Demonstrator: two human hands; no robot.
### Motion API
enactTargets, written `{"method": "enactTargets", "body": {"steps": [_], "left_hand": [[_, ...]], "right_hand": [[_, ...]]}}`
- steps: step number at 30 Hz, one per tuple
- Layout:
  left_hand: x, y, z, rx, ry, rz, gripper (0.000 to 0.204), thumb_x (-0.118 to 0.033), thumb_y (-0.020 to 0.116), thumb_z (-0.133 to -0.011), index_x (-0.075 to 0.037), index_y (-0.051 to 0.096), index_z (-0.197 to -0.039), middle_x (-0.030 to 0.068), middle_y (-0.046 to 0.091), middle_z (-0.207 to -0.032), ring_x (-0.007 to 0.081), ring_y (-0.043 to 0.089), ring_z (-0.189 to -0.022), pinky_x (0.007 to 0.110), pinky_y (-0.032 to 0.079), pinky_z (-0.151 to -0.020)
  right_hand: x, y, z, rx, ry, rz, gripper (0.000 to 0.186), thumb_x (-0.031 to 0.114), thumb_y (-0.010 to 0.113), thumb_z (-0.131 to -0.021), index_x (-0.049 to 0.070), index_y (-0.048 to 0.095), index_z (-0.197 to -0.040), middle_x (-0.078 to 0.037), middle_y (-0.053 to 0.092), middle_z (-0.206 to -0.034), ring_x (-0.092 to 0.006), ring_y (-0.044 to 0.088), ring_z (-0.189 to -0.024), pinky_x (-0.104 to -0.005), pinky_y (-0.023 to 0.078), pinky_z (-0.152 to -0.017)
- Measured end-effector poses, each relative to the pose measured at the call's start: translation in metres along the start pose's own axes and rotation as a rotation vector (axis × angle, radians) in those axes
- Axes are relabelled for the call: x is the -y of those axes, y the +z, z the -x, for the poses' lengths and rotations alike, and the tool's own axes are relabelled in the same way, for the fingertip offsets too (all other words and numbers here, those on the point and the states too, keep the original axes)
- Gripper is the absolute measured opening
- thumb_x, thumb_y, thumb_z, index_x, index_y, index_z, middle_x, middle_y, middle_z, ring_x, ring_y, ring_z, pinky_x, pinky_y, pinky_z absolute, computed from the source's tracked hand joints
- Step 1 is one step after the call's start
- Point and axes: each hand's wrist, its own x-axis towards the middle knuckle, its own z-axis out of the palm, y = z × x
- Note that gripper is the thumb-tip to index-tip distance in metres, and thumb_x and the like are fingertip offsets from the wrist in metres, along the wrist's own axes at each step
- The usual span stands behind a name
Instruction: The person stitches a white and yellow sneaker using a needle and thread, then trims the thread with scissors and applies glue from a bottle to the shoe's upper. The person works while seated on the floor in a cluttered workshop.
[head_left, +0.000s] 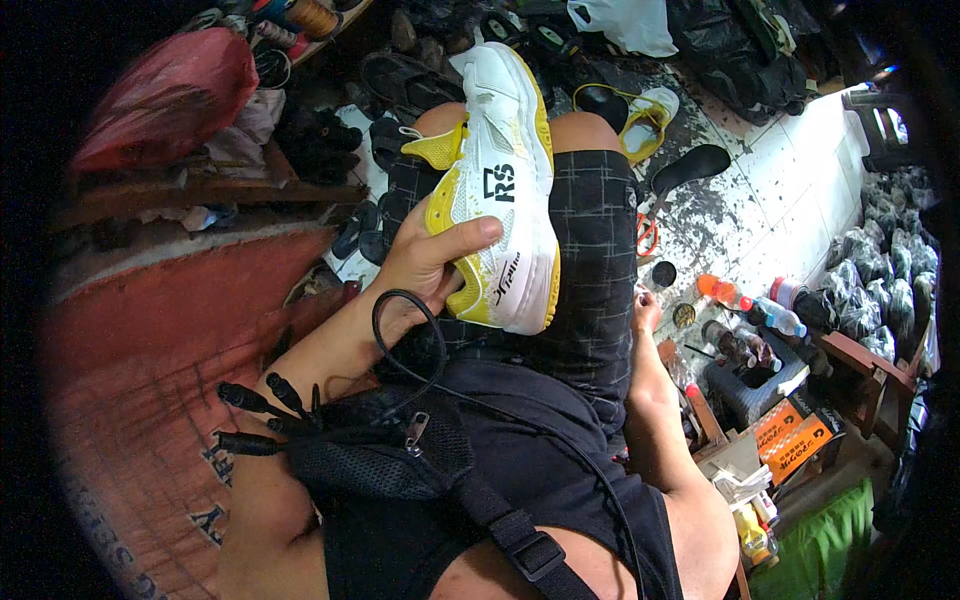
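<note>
My left hand [428,248] is closed round the heel end of a white and yellow sneaker [522,130]. The thumb lies across its side, and the fingers go into the shoe opening. Held over my lap, the sneaker has its toe pointing away from me and its yellow-edged sole facing right. A yellow tongue [436,149] sticks out to its left. Low beside my right thigh is my right hand [648,312], its fingers curled and partly hidden; what they hold, if anything, does not show. Just beyond it lies an orange loop-shaped handle [648,236].
Ahead on the spattered tiles lie another white and yellow shoe [652,112] and a black sole [693,168]. Several bottles [725,292] lie right of my right hand. A red bag [170,100] rests on a wooden ledge at left. Plastic-wrapped bundles [880,262] line the far right.
</note>
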Motion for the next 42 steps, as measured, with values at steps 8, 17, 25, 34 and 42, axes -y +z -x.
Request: {"method": "enactTargets", "body": {"steps": [8,17,25,34,42], "left_hand": [[-0.004,0.006,-0.004,0.114,0.034,0.044,0.063,0.000,0.072,-0.087,0.000,0.049,-0.145,0.0150,0.069,-0.126,0.0279,0.069,-0.115,0.043,0.056,-0.102],[-0.032,0.026,0.022,0.200,0.122,0.123,0.057,-0.001,0.070,-0.087,0.001,0.053,-0.142,0.0143,0.070,-0.125,0.0258,0.070,-0.114,0.041,0.054,-0.103],[-0.046,0.032,0.046,0.201,0.152,0.147,0.060,-0.001,0.069,-0.085,0.002,0.053,-0.142,0.0151,0.070,-0.123,0.0267,0.070,-0.113,0.042,0.054,-0.103],[-0.052,0.034,0.055,0.276,0.137,0.165,0.065,-0.004,0.072,-0.083,0.003,0.050,-0.144,0.0162,0.070,-0.125,0.0266,0.070,-0.114,0.041,0.053,-0.104],[-0.053,0.030,0.056,0.281,0.132,0.097,0.067,-0.004,0.074,-0.083,0.001,0.050,-0.145,0.0155,0.070,-0.125,0.0258,0.070,-0.114,0.040,0.054,-0.104]], "right_hand": [[0.200,-0.059,0.003,0.017,-0.276,-0.784,0.028,0.028,0.050,-0.112,0.001,0.058,-0.111,-0.013,0.068,-0.113,-0.0202,0.070,-0.097,-0.0327,0.061,-0.079],[0.446,-0.182,0.167,0.018,-0.709,-0.660,0.033,0.022,0.062,-0.106,-0.005,0.065,-0.125,-0.012,0.075,-0.099,-0.0100,0.063,-0.079,-0.0231,0.049,-0.065],[0.480,-0.188,0.239,-0.134,-0.945,-0.410,0.040,0.034,0.082,-0.085,-0.002,0.078,-0.102,-0.005,0.068,-0.076,-0.0102,0.054,-0.061,-0.0269,0.039,-0.056],[0.498,-0.187,0.254,-0.127,-1.060,-0.239,0.043,0.038,0.087,-0.079,0.000,0.079,-0.098,-0.005,0.067,-0.071,-0.0118,0.052,-0.057,-0.0268,0.037,-0.054],[0.500,-0.189,0.254,-0.127,-1.064,-0.266,0.040,0.036,0.086,-0.080,0.000,0.079,-0.097,-0.005,0.069,-0.073,-0.0115,0.053,-0.057,-0.0271,0.038,-0.054]]}}
